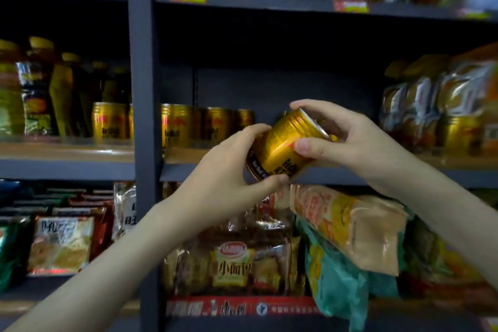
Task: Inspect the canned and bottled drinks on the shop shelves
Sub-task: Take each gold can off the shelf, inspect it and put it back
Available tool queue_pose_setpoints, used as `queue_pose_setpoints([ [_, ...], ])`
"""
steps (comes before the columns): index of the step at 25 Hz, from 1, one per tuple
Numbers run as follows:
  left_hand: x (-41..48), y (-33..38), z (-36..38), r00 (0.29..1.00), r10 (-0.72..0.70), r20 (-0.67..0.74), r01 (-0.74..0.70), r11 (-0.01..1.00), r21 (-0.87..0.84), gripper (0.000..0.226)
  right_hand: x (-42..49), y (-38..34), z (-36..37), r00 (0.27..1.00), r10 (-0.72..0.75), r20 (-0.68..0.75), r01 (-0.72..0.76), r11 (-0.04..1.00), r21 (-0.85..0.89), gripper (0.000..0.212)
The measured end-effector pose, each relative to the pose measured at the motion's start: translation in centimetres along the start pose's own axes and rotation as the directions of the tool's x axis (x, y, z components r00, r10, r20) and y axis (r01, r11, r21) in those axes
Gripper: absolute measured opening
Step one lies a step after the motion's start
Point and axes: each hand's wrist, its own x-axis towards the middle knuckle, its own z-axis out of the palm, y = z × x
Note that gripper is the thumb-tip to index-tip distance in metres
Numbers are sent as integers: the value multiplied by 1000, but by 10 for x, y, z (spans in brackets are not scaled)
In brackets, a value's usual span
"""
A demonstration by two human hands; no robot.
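left hand [229,170] grips gold can [283,143] base | right hand [347,137] grips its top

There's the gold can [285,143], tilted with its top up-right, gripped between left hand [226,178] and right hand [350,140] before the shelf [80,168]. More gold cans [183,127] stand upright there, with yellow-capped bottles [37,83] at its left end.

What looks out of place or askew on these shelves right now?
On the lower shelf, a long orange packet lies slanted across the other snacks, and a teal bag under it droops over the shelf's front edge. The gold cans on the middle shelf stand upright; the held can is tilted.
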Motion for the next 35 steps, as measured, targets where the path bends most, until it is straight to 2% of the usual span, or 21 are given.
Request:
queue_pose_setpoints([
  [2,19,-2,1,999,-12,-53,13,1000,10,68,23,-3,-12,1000,2,5,-2,999,-44,66],
  [4,36,-7,5,998,-26,-59,28,999,45,66,48,-4,-23,1000,-2,26,4,997,-81,53],
  [6,47,-20,8,999,-23,-46,32,975,221,67,72,-1,-34,999,22,41,-16,990,-140,42],
  [8,49,-35,7,997,-26,-67,49,928,368,62,96,9,-46,996,83,35,-71,965,-253,44],
  [10,44,-47,4,994,43,-102,8,892,453,53,116,21,-54,989,141,47,-105,889,-445,54],
  [12,37,-59,0,988,96,-120,-21,859,511,48,133,34,-58,969,231,89,-120,752,-648,62],
  [14,31,-68,-6,986,115,-120,-31,834,552,46,145,46,-55,931,345,120,-126,613,-780,66],
  [17,25,-77,-17,975,177,-137,-55,781,622,44,158,64,-53,887,446,117,-137,497,-857,67],
  [21,19,-88,-29,927,320,-198,-50,625,779,35,167,75,-53,863,501,69,-170,418,-892,67],
  [23,19,-94,-40,912,325,-250,30,555,831,40,172,77,-45,864,498,72,-115,335,-935,68],
  [25,20,-103,-54,909,284,-306,124,517,847,48,177,75,-31,884,452,118,-4,261,-965,80],
  [27,23,-111,-64,927,239,-288,133,508,851,54,184,74,-14,909,350,229,160,214,-964,94],
  [28,24,-114,-68,939,230,-257,107,513,852,56,189,74,-5,915,266,304,272,152,-950,96],
  [29,24,-117,-69,946,229,-229,80,520,850,56,195,76,5,897,189,400,397,56,-916,92],
  [31,24,-121,-70,947,240,-213,56,530,846,55,214,86,23,806,150,573,590,-132,-796,74],
  [33,23,-125,-70,939,256,-230,56,544,837,53,234,102,35,734,211,646,678,-287,-677,61],
  [35,23,-129,-68,930,267,-252,56,576,816,51,250,115,48,717,326,616,696,-381,-609,60],
])
